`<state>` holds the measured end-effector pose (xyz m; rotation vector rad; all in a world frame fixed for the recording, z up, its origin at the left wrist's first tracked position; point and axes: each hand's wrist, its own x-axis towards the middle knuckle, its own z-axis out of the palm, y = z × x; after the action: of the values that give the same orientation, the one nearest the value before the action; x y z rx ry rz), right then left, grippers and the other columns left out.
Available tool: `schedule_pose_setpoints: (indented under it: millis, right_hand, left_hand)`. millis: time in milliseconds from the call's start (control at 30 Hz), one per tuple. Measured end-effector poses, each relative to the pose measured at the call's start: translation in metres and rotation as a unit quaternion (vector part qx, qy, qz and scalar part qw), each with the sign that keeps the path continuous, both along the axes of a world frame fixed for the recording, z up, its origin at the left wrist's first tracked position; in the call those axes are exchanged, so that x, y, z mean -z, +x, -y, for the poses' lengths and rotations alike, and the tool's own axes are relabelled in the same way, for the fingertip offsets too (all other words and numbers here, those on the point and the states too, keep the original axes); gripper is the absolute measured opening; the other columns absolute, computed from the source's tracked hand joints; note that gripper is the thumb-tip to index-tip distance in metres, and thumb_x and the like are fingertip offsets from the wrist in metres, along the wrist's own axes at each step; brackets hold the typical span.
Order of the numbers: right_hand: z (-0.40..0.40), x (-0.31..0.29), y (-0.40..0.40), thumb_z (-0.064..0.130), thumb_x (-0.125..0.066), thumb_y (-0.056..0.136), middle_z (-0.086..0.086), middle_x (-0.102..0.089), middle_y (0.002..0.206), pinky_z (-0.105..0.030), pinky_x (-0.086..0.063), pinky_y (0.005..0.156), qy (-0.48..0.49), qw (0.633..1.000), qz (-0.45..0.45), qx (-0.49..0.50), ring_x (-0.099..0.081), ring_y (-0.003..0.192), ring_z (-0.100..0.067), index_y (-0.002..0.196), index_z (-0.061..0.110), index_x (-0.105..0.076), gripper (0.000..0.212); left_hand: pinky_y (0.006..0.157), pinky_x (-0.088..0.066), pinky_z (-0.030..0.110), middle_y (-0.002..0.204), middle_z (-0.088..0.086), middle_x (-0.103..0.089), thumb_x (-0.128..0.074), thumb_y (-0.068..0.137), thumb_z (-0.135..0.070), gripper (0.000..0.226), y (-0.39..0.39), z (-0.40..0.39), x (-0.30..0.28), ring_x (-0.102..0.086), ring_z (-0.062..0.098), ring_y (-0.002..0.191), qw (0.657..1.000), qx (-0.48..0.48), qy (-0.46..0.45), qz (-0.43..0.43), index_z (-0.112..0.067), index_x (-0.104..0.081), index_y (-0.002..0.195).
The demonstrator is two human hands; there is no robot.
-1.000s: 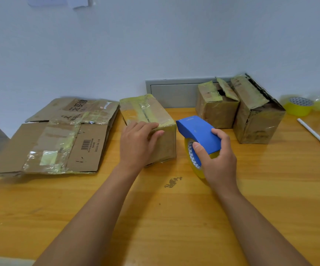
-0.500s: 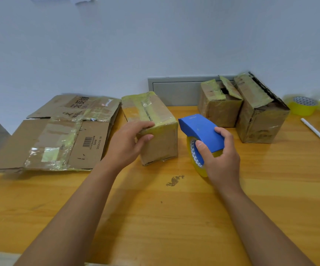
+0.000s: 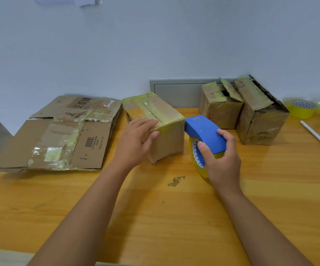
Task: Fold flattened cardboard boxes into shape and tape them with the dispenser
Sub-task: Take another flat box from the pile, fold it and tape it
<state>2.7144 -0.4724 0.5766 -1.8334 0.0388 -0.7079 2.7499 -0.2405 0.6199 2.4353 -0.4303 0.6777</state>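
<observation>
Head view: your left hand point(image 3: 136, 141) lies on the near left top edge of the small taped box point(image 3: 155, 123), fingers fairly straight and spread over the corner, thumb down on the near face. It looks like a press or a steadying touch, not a grip. Your right hand point(image 3: 222, 160) is curled round the blue tape dispenser point(image 3: 205, 135), thumb on the near side against the yellow roll, fingers wrapped over the back of the blue cover.

Key relation: the box sits just left of the dispenser, and the dispenser's front edge is touching or nearly touching the box's near right top corner; contact can't be told for sure. The box's long axis runs away from you, angled a little to the left, with a taped seam along its top. Your right hand carries the tool; your left is the one on the box. Any further strip along that seam would, I judge, need the dispenser lifted onto the top.

Further out: flattened cardboard point(image 3: 59, 139) lies well to the left, overhanging the table point(image 3: 174, 217) edge. Two more formed boxes point(image 3: 243, 112) stand behind the dispenser near the wall, one with a loose flap. A spare yellow tape roll point(image 3: 301, 108) and a white pen point(image 3: 315, 135) sit far right. Wooden top, pale wall close behind, grey panel at its base.
</observation>
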Motion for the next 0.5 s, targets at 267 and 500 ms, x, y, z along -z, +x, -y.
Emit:
schedule_pose_setpoints:
  millis: [267, 500]
  right_hand:
    - [0.000, 0.001, 0.001, 0.038, -0.074, 0.087, 0.024, -0.049, 0.115, -0.023, -0.045, 0.081, 0.018, 1.000, 0.003, -0.008, -0.050, 0.104, -0.005, 0.132, 0.028, -0.049, 0.052]
    - [0.004, 0.000, 0.000, 0.036, -0.074, 0.088, 0.011, -0.052, 0.122, -0.014, -0.044, 0.076, 0.050, 0.999, 0.006, 0.008, -0.053, 0.106, -0.009, 0.132, 0.029, -0.049, 0.051]
  left_hand:
    - [0.108, -0.041, 0.043, 0.137, -0.021, -0.050, -0.067, 0.093, -0.031, 0.043, 0.006, -0.027, -0.009, -0.039, 0.006, 0.133, 0.996, 0.068, 0.007, -0.064, -0.026, -0.060, 0.134]
    - [0.084, -0.030, 0.028, 0.116, -0.013, -0.061, -0.070, 0.084, -0.050, 0.048, 0.010, 0.009, -0.003, -0.034, 0.014, 0.100, 0.999, -0.048, 0.007, 0.021, -0.026, -0.068, 0.124]
